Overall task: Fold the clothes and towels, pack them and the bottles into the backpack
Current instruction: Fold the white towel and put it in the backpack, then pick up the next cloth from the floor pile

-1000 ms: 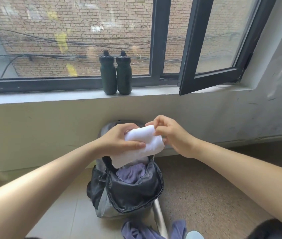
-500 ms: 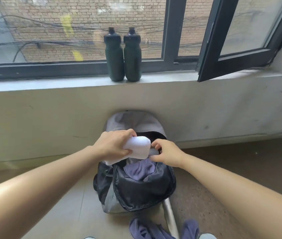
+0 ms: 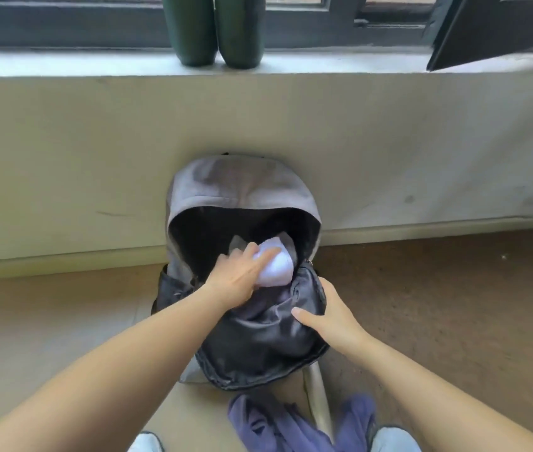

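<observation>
The white folded towel sits in the open mouth of the grey and black fabric backpack, which leans upright against the wall below the window. The left hand holds the towel from above, fingers laid over its top, with the thumb hidden beneath. The right hand grips the bag's black front panel at its zipped rim, thumb on the outside, and appears to be pulling the opening wide. The towel looks light, soft and springy, so it will likely squash under a push but puff back and unfold if let go loosely; it is best held across the whole bundle so the layers stay together. It rests on the dusky purple cloth already packed, with a grey fabric just behind it. The bag's limp sides would probably sag shut without the right hand. The two dark green plastic bottles stand touching each other on the pale windowsill, well apart from the bag; being stiff and heavier, they should be taken round the body. A crumpled purple garment lies unfolded on the floor just in front of the bag, beside a pale beige tube. The dark open window sash juts over the sill to the right of the bottles
</observation>
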Motion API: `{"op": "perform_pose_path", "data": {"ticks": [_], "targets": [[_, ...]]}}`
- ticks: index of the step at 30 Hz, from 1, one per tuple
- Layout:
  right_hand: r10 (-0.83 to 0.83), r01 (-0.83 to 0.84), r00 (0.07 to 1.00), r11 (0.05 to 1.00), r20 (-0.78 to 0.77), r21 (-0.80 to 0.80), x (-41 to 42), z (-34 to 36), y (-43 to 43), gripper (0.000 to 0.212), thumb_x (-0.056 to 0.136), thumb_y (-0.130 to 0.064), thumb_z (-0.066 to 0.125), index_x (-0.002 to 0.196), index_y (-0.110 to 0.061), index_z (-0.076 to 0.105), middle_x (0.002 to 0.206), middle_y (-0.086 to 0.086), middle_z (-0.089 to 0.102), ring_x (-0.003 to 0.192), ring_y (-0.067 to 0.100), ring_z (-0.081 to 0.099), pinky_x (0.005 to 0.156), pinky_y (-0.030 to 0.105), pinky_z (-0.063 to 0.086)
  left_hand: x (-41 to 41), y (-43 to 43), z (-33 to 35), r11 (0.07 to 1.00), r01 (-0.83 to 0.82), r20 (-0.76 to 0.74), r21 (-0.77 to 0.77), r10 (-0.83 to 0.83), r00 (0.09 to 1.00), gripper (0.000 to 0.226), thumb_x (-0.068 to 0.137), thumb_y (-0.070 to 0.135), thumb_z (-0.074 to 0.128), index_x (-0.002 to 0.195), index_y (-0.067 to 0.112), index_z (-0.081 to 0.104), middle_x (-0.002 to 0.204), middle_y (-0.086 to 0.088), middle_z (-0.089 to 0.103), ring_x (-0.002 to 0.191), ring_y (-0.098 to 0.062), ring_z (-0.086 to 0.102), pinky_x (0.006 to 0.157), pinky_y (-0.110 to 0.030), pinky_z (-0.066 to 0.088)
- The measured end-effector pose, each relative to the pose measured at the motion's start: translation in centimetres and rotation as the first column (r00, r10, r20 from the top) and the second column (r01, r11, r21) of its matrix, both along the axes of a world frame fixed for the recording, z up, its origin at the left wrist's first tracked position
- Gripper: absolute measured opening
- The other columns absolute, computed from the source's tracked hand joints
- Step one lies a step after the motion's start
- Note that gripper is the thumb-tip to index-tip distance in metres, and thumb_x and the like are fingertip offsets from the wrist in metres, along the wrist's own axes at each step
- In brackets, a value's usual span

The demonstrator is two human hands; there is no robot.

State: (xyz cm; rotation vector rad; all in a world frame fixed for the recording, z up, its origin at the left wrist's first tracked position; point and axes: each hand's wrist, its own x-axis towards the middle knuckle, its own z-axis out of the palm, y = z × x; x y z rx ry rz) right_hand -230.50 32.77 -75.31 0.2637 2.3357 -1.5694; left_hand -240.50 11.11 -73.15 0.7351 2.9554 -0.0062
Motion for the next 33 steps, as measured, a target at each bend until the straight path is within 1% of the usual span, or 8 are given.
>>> {"op": "perform_pose_path", "data": {"ticks": [5, 10, 15, 18, 22, 26, 31, 33], "targets": [[-0.044, 0.044, 0.998, 0.999, -0.038, -0.004, -0.3, -0.5, -0.7, 0.081, 0.085, -0.042, 0.078, 0.152, -0.034, 0.033, 0.141, -0.018, 0.054, 0.129, 0.007, 0.054, 0.11, 0.037, 0.045, -1.4, 0.0, -2.0, 0.996, -0.072, -0.016, -0.045, 0.072, 0.997, 0.087, 0.088, 0.015, 0.065, 0.155, 0.042, 0.017, 0.13, -0.005, 0.045, 0.108, -0.034, 0.057, 0.072, -0.042, 0.035], [-0.079, 0.082, 0.994, 0.996, -0.073, 0.031, -0.3, -0.7, -1.2, 0.065, 0.091, -0.026, 0.075, 0.147, -0.029, 0.041, 0.131, -0.016, 0.061, 0.115, -0.002, 0.059, 0.103, 0.03, 0.047, -4.2, -0.6, -0.2, 0.992, -0.076, 0.095, 0.096, 0.067, 0.993, 0.074, 0.082, 0.014, 0.06, 0.146, 0.04, 0.035, 0.126, -0.002, 0.058, 0.108, -0.035, 0.062, 0.069, -0.037, 0.038], [-0.069, 0.071, 0.995, 0.997, -0.074, 0.03, 0.4, -1.1, -1.3, 0.066, 0.092, -0.028, 0.074, 0.148, -0.029, 0.041, 0.134, -0.019, 0.058, 0.113, -0.015, 0.053, 0.092, 0.009, 0.043, -6.7, -2.1, 2.9, 0.962, -0.067, -0.146, 0.266, 0.109, 0.983, 0.059, 0.075, 0.009, 0.061, 0.129, 0.029, 0.049, 0.116, -0.002, 0.059, 0.107, -0.035, 0.06, 0.066, -0.038, 0.044], [-0.07, 0.072, 0.995, 0.997, -0.076, 0.028, 0.4, -1.2, -1.3, 0.067, 0.091, -0.028, 0.074, 0.149, -0.029, 0.04, 0.135, -0.019, 0.058, 0.113, -0.017, 0.052, 0.086, 0.004, 0.041, -6.9, -2.0, 2.1, 0.988, -0.07, -0.102, 0.138, 0.085, 0.991, 0.059, 0.078, 0.013, 0.065, 0.132, 0.028, 0.048, 0.118, -0.003, 0.061, 0.112, -0.033, 0.059, 0.076, -0.04, 0.048], [-0.068, 0.071, 0.995, 0.997, -0.079, 0.029, 0.1, -1.1, -1.3, 0.065, 0.091, -0.027, 0.074, 0.147, -0.029, 0.042, 0.133, -0.018, 0.059, 0.117, -0.007, 0.056, 0.088, 0.009, 0.043, -5.9, -1.5, -1.3, 0.983, -0.179, 0.169, 0.045, 0.169, 0.971, 0.067, 0.076, 0.032, 0.067, 0.139, 0.034, 0.042, 0.128, 0.0, 0.064, 0.122, -0.028, 0.055, 0.085, -0.04, 0.04], [-0.06, 0.062, 0.996, 0.998, -0.066, 0.032, 0.1, -0.9, -1.5, 0.064, 0.092, -0.029, 0.073, 0.147, -0.03, 0.041, 0.134, -0.017, 0.059, 0.12, -0.001, 0.057, 0.094, 0.016, 0.043, -6.6, -1.3, 0.1, 0.975, -0.218, 0.355, -0.05, 0.221, 0.908, 0.072, 0.069, 0.036, 0.057, 0.139, 0.03, 0.044, 0.138, -0.003, 0.055, 0.137, -0.035, 0.04, 0.11, -0.049, 0.03], [-0.05, 0.052, 0.998, 0.998, -0.045, 0.039, -0.1, -0.3, -1.5, 0.064, 0.091, -0.03, 0.074, 0.146, -0.03, 0.041, 0.133, -0.015, 0.059, 0.121, 0.007, 0.057, 0.098, 0.024, 0.044, -6.2, -2.4, 0.0, 0.951, -0.283, 0.282, 0.125, 0.239, 0.929, 0.076, 0.067, 0.045, 0.064, 0.139, 0.031, 0.043, 0.133, -0.006, 0.047, 0.122, -0.034, 0.048, 0.085, -0.04, 0.043], [-0.059, 0.061, 0.998, 0.997, -0.038, 0.055, -0.1, 0.0, -1.2, 0.065, 0.09, -0.031, 0.075, 0.145, -0.029, 0.042, 0.133, -0.013, 0.06, 0.122, 0.009, 0.058, 0.099, 0.027, 0.045, -5.3, -3.3, -0.1, 0.938, -0.269, 0.219, 0.218, 0.221, 0.95, 0.087, 0.066, 0.047, 0.068, 0.147, 0.031, 0.038, 0.131, -0.006, 0.047, 0.117, -0.031, 0.051, 0.085, -0.039, 0.047]]}}
